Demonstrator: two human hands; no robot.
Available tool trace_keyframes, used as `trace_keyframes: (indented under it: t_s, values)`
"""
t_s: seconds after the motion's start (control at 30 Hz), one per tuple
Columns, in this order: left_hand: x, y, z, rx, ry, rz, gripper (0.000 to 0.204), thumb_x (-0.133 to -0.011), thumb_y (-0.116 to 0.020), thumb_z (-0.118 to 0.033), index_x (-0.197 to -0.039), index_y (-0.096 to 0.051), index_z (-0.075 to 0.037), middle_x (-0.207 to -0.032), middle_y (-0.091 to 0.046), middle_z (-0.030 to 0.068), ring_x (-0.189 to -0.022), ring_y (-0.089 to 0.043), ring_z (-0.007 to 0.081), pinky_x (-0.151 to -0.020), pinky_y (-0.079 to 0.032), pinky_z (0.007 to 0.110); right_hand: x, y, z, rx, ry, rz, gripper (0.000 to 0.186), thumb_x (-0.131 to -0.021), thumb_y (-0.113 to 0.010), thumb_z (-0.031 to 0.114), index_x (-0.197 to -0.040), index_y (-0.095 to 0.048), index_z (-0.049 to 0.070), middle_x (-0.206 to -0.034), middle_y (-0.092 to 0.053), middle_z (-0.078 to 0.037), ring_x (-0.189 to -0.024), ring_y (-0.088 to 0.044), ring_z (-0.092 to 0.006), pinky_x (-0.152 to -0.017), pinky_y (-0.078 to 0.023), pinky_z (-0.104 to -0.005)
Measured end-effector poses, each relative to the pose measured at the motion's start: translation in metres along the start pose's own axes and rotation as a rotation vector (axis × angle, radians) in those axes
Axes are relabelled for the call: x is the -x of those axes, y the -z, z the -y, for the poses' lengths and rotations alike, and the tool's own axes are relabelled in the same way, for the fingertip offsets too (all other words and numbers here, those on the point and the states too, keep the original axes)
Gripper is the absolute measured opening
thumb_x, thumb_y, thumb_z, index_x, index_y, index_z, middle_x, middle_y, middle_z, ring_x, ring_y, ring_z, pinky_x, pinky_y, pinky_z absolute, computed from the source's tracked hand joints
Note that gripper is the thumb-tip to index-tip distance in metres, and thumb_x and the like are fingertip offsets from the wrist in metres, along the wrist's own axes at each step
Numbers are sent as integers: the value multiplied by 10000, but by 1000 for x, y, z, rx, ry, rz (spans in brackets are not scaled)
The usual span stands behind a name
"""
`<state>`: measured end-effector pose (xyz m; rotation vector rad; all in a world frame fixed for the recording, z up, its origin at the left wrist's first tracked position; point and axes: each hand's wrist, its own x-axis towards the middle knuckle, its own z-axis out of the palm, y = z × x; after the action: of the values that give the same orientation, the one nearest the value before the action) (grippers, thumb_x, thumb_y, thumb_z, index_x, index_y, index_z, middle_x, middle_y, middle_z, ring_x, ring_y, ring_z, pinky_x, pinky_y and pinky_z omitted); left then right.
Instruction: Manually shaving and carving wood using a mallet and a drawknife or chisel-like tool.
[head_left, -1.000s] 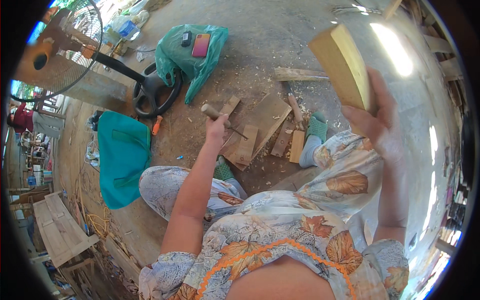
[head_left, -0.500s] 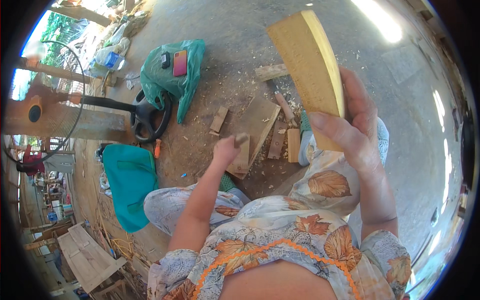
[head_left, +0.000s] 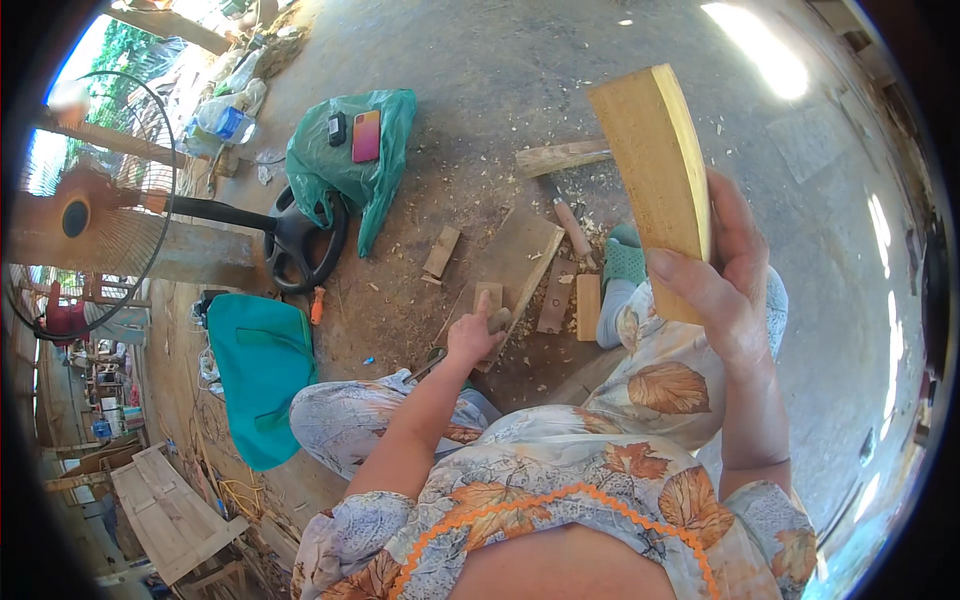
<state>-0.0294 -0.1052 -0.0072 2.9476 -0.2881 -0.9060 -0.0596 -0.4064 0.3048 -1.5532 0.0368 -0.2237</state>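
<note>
1. While the right hand (head_left: 728, 285) raises a long yellow-brown wooden block (head_left: 650, 175) above the grey-brown floor (head_left: 480, 70), fingers (head_left: 736, 225) wrapped firmly, the left hand (head_left: 470, 338) curls round a brown wooden handle (head_left: 498, 320), index finger (head_left: 484, 302) extended.
2. Pale wood shavings (head_left: 592, 208) litter the floor.
3. A black-based fan (head_left: 305, 238) occupies the left.

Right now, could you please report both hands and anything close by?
Right hand gripping curved wood block, held up. Left hand around wooden tool handle, index finger extended. Nearby: flat board, second tool, small pale block.
</note>
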Motion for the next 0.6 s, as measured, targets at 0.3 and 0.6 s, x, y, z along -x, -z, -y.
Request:
trace_keyframes:
  t_s: [0.3,0.6]
  values:
    - [-28,5,1,283,172,-296,868,-729,-689,-374,-1417,-235,-104,-993,-637,210,-934,-618,364,-820,-477,440,0,-4,0,43,-10,9,592,-705,-693,152,-1220,-463,-27,-1017,-584,-96,-942,-560,-148,-828,-437,-282]
    - [-31,106,3,754,135,-585,427,-761,-690,-337,-1027,-582,-21,-881,-664,129,-842,-651,263,-766,-485,367,2,-4,-5,70,-12,9,581,-729,-691,171,-1221,-461,-36,-1020,-589,-117,-933,-572,-159,-812,-453,-291]
